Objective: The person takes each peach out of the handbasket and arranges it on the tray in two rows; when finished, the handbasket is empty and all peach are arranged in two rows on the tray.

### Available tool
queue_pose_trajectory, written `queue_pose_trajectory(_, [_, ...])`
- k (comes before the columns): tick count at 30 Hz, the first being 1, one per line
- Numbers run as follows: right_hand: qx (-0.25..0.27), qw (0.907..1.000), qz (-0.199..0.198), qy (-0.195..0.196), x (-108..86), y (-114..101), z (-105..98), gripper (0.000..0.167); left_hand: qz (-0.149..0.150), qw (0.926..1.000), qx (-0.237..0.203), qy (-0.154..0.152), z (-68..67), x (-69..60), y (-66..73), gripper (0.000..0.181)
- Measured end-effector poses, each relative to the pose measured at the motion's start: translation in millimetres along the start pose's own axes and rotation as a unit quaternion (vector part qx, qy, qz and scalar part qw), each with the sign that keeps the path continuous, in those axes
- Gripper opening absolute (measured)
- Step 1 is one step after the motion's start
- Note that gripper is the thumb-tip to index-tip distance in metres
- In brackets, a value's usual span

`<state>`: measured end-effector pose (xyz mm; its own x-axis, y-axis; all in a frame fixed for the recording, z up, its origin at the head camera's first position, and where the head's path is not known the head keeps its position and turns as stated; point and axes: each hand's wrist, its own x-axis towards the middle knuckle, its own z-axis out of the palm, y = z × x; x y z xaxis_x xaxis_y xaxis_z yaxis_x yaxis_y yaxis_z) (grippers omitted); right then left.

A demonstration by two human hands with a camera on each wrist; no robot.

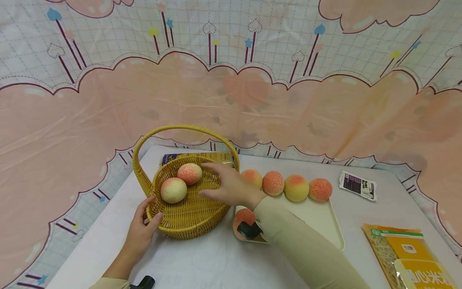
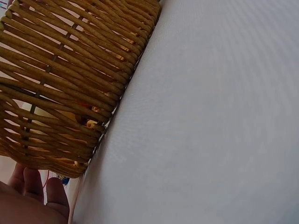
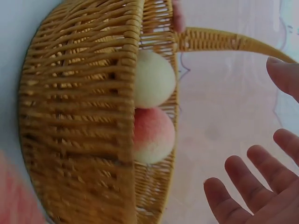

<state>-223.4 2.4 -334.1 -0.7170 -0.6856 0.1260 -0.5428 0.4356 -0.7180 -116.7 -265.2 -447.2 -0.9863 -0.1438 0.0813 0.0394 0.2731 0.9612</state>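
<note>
A yellow woven basket (image 1: 196,214) with a tall arched handle stands on the table, two peaches inside it: a pale one (image 1: 174,190) and a redder one (image 1: 189,174). At its left side my left hand (image 1: 142,224) holds the rim, thumb toward the front. My right hand (image 1: 231,185) hovers over the basket's right side, fingers spread and nothing in them, as the right wrist view also shows. Beneath my right forearm lies a cream tray (image 1: 325,218). Several peaches line its back edge, among them a red one (image 1: 273,183); another peach (image 1: 242,216) sits at its front left, partly hidden by the wrist camera.
Behind the basket lies a long blue-and-yellow package (image 1: 220,157). A small black-and-white packet (image 1: 357,185) is at the back right, with a yellow noodle bag (image 1: 408,257) at the front right. A patterned curtain (image 1: 288,116) hangs behind the white table (image 1: 202,265).
</note>
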Motion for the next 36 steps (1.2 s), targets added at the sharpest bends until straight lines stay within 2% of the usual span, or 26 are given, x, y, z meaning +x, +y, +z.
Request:
queue_pose_trajectory(13, [0.008,0.9997,0.016,-0.015,42.1,-4.8,32.6,0.068,-0.009,1.0000,-0.001,-0.002,0.0,0.2,1.3,0.058])
queue_pose_trajectory(18, [0.006,0.9990,0.038,-0.025,51.0,-3.1,42.9,0.069,-0.005,1.0000,0.000,-0.002,-0.6,0.2,1.1,0.058])
queue_pose_trajectory(22, [0.030,0.9974,0.055,-0.035,55.4,-2.5,50.8,0.070,-0.002,1.0000,-0.001,-0.002,-1.3,0.5,0.9,0.058])
queue_pose_trajectory(26, [0.045,0.9963,0.054,-0.048,58.6,-2.6,56.6,0.071,0.003,1.0000,0.001,0.000,-1.3,0.9,0.8,0.058])
queue_pose_trajectory(30, [0.022,0.9969,0.052,-0.054,61.7,-0.4,63.7,0.072,0.006,1.0000,-0.004,0.001,-1.2,1.0,0.4,0.058])
queue_pose_trajectory(36, [-0.030,0.9950,0.071,-0.064,64.0,4.7,73.5,0.074,0.002,1.0000,-0.003,-0.003,-1.7,0.9,0.9,0.058])
